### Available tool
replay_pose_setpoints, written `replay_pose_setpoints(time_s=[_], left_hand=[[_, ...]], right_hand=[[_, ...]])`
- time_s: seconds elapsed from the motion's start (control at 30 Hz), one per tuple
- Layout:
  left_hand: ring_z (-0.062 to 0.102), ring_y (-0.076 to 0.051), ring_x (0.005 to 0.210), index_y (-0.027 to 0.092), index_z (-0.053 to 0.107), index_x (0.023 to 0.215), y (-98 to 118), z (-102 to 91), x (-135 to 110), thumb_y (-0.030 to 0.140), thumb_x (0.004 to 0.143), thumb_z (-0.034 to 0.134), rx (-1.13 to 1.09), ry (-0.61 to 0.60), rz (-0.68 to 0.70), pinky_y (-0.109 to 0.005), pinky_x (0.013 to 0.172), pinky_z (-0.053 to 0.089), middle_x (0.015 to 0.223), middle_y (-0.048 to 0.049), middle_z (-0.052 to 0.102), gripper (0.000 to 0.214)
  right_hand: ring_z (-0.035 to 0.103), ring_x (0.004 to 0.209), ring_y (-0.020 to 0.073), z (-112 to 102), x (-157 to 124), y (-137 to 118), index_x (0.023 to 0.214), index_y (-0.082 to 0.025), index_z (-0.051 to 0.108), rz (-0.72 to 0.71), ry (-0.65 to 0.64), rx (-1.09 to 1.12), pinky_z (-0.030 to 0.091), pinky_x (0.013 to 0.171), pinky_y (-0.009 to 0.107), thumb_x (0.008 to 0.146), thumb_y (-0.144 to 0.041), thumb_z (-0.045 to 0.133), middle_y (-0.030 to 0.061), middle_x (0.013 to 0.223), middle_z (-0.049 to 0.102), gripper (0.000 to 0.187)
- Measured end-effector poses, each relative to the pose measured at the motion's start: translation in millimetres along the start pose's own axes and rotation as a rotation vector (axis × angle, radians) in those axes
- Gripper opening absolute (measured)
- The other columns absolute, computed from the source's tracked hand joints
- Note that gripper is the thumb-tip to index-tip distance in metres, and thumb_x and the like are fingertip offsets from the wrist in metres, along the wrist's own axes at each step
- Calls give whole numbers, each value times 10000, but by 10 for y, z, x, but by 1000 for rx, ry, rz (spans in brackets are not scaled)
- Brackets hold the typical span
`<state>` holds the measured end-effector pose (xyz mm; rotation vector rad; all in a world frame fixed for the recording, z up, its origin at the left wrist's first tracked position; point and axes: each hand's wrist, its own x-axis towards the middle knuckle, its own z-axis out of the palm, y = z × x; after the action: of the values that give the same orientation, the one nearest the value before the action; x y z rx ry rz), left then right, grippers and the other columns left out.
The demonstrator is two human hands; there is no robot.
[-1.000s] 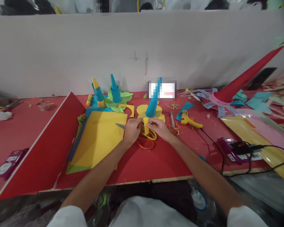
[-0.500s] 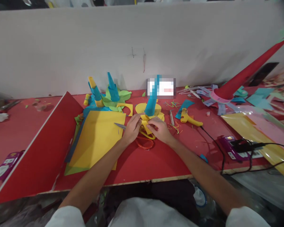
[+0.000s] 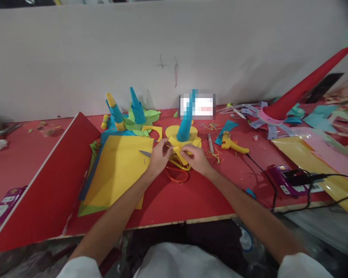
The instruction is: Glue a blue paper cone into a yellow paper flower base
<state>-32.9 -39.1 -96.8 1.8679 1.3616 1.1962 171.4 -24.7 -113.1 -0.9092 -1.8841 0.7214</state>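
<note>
My left hand (image 3: 157,159) and my right hand (image 3: 196,159) meet over the red table (image 3: 203,197), both pinching a small folded yellow paper piece (image 3: 179,151). Beneath them lie scissors with orange and yellow handle loops (image 3: 178,174), whose blade tip (image 3: 145,153) pokes out left over a large yellow sheet (image 3: 118,170). Just behind my hands a blue paper cone (image 3: 185,125) stands on a yellow flower-shaped base (image 3: 171,132).
Two more blue cones on green petals (image 3: 139,116) stand at the back left. A yellow glue gun (image 3: 232,144) lies to the right, its black cord running to a purple power strip (image 3: 290,181). A long red cone (image 3: 304,87), paper scraps and plastic-wrapped sheets (image 3: 316,158) fill the right side.
My hands have lifted the yellow piece slightly and shifted their pinch on it. The view has tilted down a little.
</note>
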Motion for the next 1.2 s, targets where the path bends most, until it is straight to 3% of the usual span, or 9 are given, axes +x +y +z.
replay_pose_setpoints(time_s=[0.07,0.17,0.2,0.3,0.53,0.77,1.0,1.1,1.2], left_hand=[[717,-235,932,195,601,1222,98,-77,-54,324,1004,625,238,-176,29,-368,854,571,1102,-93,743,255],[701,-315,1120,192,653,1208,306,-170,-182,262,984,662,586,-560,317,-452,977,540,1212,-124,730,236],[692,-324,1166,188,651,1265,380,-175,-224,198,982,641,673,-605,398,-466,1010,525,1272,-135,715,284],[706,-313,1143,163,664,1271,560,-101,-291,32,948,566,882,-635,518,-475,1017,495,1240,-149,727,363],[699,-286,1037,188,704,1115,649,-58,-283,57,994,510,1041,-573,678,-471,930,491,1107,-108,738,264],[679,-275,1153,268,742,1010,556,-706,-421,20,948,562,933,-569,610,-517,1153,437,1062,-72,750,312],[719,-274,1168,285,767,969,29,-1318,-490,-9,869,598,986,-654,510,-445,1088,538,1227,-88,746,354],[739,-264,1165,309,754,1178,-23,-1560,-595,-60,828,497,972,-582,528,-416,1006,575,1340,-83,743,569],[760,-246,1120,392,642,1417,172,-1706,-624,-8,876,413,872,-489,465,-417,945,599,1324,-13,771,710]], right_hand=[[686,831,240,-40,10,5,837,-241,677,45,130,-12,556,799,379,1003,-482,597,65,860,736,304],[675,802,232,-114,28,4,821,-239,640,74,258,-4,548,778,360,998,-487,585,56,844,728,310],[674,800,230,-132,32,1,822,-239,633,79,272,3,548,779,358,998,-486,581,55,844,728,308],[672,795,230,-151,37,-11,826,-241,627,82,260,7,549,780,358,994,-488,581,54,837,725,302],[675,794,227,-127,25,-32,828,-241,625,66,255,10,534,770,359,993,-437,597,51,841,725,257],[639,760,216,-156,28,-73,810,-241,618,105,264,6,533,747,352,997,-513,574,50,821,711,333],[640,769,219,-102,43,-123,793,-249,603,95,150,35,522,747,344,991,-483,561,49,814,701,309],[637,754,211,-97,54,-120,793,-249,593,86,132,45,513,740,335,995,-455,556,42,794,682,291],[639,754,211,-89,58,-102,797,-249,591,97,136,44,515,742,336,993,-458,560,43,795,684,289]])
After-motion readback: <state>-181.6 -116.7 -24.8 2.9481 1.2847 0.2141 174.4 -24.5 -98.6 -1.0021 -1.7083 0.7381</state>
